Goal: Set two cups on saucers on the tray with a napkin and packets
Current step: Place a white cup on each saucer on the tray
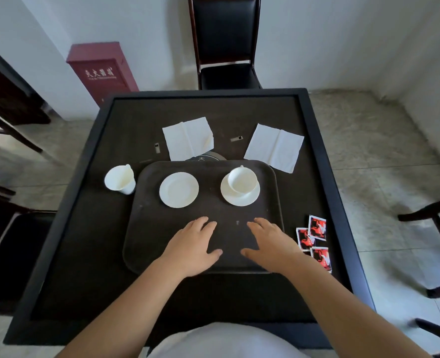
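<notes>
Black square table holds a dark tray. Left hand and right hand lie flat on it, fingers spread. Red packets sit right. One cup on its saucer; bare saucer beside; second cup off-tray left; two napkins behind.

The red box by the wall bears white Chinese characters, too blurred to read. The packets show red-and-black print, with no legible words.
</notes>
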A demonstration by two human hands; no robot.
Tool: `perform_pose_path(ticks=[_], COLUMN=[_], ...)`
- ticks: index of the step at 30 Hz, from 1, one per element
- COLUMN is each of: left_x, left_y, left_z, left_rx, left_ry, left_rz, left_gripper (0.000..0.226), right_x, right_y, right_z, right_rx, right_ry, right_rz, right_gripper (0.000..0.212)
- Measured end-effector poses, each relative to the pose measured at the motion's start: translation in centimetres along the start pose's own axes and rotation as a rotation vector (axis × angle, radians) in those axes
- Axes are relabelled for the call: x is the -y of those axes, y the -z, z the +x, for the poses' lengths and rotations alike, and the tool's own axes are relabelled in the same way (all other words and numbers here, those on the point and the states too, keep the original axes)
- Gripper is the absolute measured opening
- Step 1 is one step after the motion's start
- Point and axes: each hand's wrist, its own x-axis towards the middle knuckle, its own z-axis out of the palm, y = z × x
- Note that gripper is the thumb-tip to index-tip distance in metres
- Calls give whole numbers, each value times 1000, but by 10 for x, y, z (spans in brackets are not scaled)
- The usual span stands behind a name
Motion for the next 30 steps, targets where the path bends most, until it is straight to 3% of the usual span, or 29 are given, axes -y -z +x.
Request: perform_pose_path(ticks=[13, 22, 30], left_x=[9, 65, 123], left_y=[8, 11, 27], left_z=[-84, -129, -124], left_rx=[-56, -100, -142], left_ry=[20, 214, 219], left_rz=[2, -64, -83], left_gripper=[60, 57, 60], right_x=[43, 118, 186], right_y=[-7, -19, -21], right_z=[-40, -17, 13], right_rx=[90, 198, 171], right_ry=[109, 278, 322], right_rz=[-82, -180, -260], right_gripper=[69, 65, 59])
